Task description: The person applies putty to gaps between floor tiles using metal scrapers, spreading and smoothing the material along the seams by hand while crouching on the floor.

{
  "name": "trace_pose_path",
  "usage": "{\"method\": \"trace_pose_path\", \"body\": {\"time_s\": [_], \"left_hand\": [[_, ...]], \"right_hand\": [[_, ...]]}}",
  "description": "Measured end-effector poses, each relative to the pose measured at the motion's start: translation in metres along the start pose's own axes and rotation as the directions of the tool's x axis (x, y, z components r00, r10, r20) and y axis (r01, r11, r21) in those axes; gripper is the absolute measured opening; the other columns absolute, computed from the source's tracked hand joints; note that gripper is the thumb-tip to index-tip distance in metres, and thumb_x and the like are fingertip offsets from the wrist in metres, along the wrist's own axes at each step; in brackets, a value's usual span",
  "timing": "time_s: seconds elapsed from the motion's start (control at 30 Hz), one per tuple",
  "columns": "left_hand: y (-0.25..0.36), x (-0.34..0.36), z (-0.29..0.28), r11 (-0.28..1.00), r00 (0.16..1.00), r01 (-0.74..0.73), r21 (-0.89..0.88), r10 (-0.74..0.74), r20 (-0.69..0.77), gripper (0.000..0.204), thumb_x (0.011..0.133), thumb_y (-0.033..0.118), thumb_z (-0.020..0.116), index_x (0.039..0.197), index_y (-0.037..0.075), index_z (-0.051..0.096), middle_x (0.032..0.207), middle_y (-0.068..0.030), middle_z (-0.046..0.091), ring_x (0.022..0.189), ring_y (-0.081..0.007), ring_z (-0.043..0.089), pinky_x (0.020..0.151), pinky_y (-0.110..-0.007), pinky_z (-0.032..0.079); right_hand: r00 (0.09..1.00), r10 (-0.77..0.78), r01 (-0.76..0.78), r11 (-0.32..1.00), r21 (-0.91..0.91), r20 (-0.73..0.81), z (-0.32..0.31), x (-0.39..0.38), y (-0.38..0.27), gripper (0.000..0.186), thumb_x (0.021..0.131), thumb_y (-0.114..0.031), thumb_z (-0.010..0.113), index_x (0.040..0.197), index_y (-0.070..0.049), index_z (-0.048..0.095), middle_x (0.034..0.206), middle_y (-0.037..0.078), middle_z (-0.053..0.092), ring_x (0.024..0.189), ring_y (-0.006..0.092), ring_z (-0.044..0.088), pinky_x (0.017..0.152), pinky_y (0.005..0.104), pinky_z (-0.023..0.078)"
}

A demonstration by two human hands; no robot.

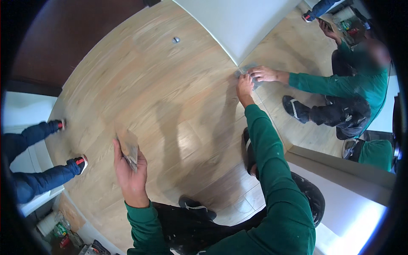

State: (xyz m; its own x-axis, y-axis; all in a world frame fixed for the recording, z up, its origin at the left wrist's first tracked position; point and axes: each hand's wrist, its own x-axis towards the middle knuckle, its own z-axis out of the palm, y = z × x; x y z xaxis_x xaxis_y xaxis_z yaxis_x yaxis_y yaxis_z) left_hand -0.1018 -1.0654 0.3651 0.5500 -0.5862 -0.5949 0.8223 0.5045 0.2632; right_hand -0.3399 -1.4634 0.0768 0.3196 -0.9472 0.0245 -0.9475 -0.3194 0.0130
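Observation:
My left hand (132, 180) is raised over the wood-look floor, its fingers closed round a thin flat plate (128, 148), grey-brown and smeared on its face. My right arm reaches forward to the floor at the foot of a mirror (314, 80), near the white wall corner. There my right hand (245, 89) is closed, with its fingertips down by a grey smear (238, 73). Whatever sits between those fingers is too small and hidden to make out. The mirror repeats both hands and my green sleeves.
At the left stand another person's legs (46, 178) in blue trousers and dark shoes. A small round metal fitting (176, 40) is set in the floor. A pale roll (47, 223) and a bottle (60, 230) lie at lower left. A white panel (238, 25) rises ahead.

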Motion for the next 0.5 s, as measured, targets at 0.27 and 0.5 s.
{"method": "trace_pose_path", "body": {"time_s": [0.27,0.5], "left_hand": [[0.003,-0.007,-0.010,1.000,0.997,-0.007,-0.023,0.009,0.076,0.028,0.101,0.027,0.056,0.118,0.005,0.061,0.113,-0.0062,0.070,0.102,-0.0190,0.068,0.085,-0.031,0.058],[0.006,-0.020,-0.002,0.996,0.991,-0.082,-0.028,0.085,0.103,0.028,0.101,0.027,0.055,0.119,0.005,0.061,0.115,-0.0065,0.069,0.103,-0.0190,0.067,0.088,-0.031,0.056]], "right_hand": [[0.978,-0.207,0.200,0.960,0.197,0.015,0.001,-0.046,-0.056,0.020,0.088,-0.012,0.054,0.103,-0.005,0.064,0.111,0.013,0.057,0.105,0.0351,0.057,0.082,0.0479,0.054],[0.929,-0.365,0.344,0.911,0.229,0.056,-0.004,-0.147,-0.136,0.020,0.086,-0.011,0.056,0.102,-0.003,0.064,0.111,0.014,0.056,0.102,0.0347,0.056,0.082,0.0461,0.053]]}}
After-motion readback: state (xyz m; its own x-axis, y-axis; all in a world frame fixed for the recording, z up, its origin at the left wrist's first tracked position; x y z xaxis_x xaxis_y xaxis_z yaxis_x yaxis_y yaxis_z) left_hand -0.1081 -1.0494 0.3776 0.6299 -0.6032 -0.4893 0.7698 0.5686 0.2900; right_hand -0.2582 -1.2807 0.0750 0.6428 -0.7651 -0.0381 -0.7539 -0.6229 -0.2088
